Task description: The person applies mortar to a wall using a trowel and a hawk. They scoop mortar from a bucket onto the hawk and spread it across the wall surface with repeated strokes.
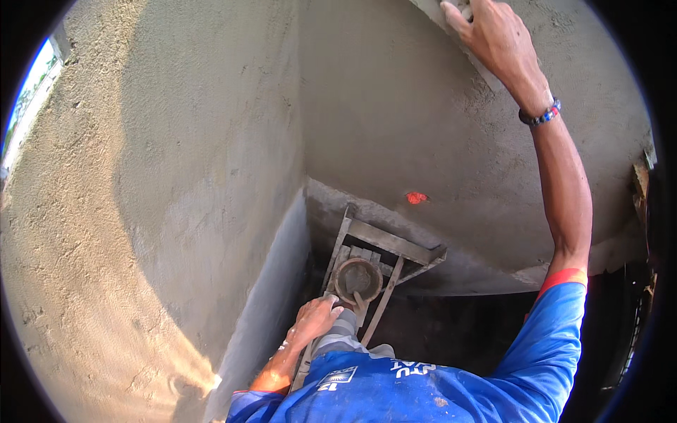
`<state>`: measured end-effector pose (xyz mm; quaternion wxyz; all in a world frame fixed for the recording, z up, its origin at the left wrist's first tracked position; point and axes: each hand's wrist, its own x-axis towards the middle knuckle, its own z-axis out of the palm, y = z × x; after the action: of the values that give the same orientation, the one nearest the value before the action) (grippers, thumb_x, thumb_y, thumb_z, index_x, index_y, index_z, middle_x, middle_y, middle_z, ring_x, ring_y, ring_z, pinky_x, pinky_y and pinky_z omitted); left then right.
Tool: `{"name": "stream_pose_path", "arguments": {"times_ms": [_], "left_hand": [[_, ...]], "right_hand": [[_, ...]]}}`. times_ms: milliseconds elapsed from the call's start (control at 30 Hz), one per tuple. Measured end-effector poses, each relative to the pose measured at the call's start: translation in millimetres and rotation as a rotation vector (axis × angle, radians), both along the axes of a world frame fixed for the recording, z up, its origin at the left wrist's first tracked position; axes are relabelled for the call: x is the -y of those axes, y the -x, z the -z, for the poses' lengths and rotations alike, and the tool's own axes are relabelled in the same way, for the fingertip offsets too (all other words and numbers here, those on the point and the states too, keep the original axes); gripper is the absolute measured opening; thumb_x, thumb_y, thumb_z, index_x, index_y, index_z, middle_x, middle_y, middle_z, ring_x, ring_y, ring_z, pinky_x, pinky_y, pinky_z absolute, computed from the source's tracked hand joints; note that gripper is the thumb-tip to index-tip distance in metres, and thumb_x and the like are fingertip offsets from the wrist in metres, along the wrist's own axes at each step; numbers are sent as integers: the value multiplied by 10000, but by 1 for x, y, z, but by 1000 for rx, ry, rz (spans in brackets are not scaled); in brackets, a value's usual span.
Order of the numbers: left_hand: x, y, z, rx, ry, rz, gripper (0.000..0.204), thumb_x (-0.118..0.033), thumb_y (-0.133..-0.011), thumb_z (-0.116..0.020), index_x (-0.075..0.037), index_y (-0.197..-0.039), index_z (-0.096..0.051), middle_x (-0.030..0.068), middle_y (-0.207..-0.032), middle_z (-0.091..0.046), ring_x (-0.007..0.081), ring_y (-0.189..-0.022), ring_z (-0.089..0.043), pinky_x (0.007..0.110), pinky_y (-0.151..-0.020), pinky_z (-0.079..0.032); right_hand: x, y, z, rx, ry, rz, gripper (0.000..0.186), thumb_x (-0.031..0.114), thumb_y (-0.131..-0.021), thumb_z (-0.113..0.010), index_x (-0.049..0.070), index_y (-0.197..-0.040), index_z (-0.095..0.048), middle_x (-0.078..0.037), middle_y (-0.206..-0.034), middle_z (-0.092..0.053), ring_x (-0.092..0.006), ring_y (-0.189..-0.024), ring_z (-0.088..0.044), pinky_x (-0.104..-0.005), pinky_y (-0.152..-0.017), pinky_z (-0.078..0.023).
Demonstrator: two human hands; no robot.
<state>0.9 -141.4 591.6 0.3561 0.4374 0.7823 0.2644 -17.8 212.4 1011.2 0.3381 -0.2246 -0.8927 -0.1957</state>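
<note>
High against the right-hand wall (395, 120), my right hand (497, 42) is closed round the grip of a flat, straight-edged plastering float (488, 76). The upper part of the float runs out of view. Low in the middle, my left hand (314, 321) is closed beside a round bucket (340, 285) of grey mortar. What its curled fingers hold, if anything, is hidden. A stick-like handle (360, 303) leans in the bucket, which sits on boards at a wooden ladder-like stand (388, 240).
A left wall (204, 141), coated in grey plaster and partly sunlit, meets the right wall in a corner. A small orange-red patch (416, 198) shows in the right wall's plaster. Bright daylight enters at the far left edge. Dark space lies below the stand.
</note>
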Motion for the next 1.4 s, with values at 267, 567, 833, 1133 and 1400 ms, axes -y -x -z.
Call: {"name": "stream_pose_path", "arguments": {"times_ms": [267,567,833,1133,1400], "left_hand": [[-17,-3,-5,50,2,35,356,-282,-946,-616,11,-1147,-642,250,-1064,-685,441,-1023,-638,507,-885,-501],[41,-11,27,46,102,-156,424,-329,-954,-602,-12,-1235,-621,266,-1073,-691,445,-1030,-653,523,-910,-505],[44,-10,32,90,202,-239,418,-330,-948,-611,-8,-1213,-631,269,-1071,-690,445,-1036,-651,522,-902,-509],[-14,-4,18,7,-8,-47,343,-316,-967,-575,-7,-1108,-622,250,-1018,-687,454,-975,-652,540,-850,-507],[29,-5,23,67,66,-225,370,-300,-944,-622,-11,-1174,-638,248,-1106,-678,444,-1049,-631,523,-904,-496]], "right_hand": [[-47,56,175,437,-144,-104,195,180,-955,-547,17,-1020,-463,-199,-602,-623,-377,-578,-668,-463,-495,-532],[-76,-48,427,1010,-76,-5,274,106,-936,-520,-56,-1158,-518,-195,-790,-706,-287,-764,-742,-379,-561,-586],[1,15,156,392,18,-129,306,272,-956,-632,35,-1066,-473,-198,-639,-641,-398,-627,-669,-467,-538,-532],[-34,87,145,339,-173,-169,169,153,-934,-554,0,-939,-483,-233,-673,-661,-414,-644,-683,-472,-543,-567],[-48,45,397,1023,-125,-70,307,99,-920,-556,-83,-1164,-516,-156,-812,-724,-259,-766,-747,-352,-581,-585]]}}
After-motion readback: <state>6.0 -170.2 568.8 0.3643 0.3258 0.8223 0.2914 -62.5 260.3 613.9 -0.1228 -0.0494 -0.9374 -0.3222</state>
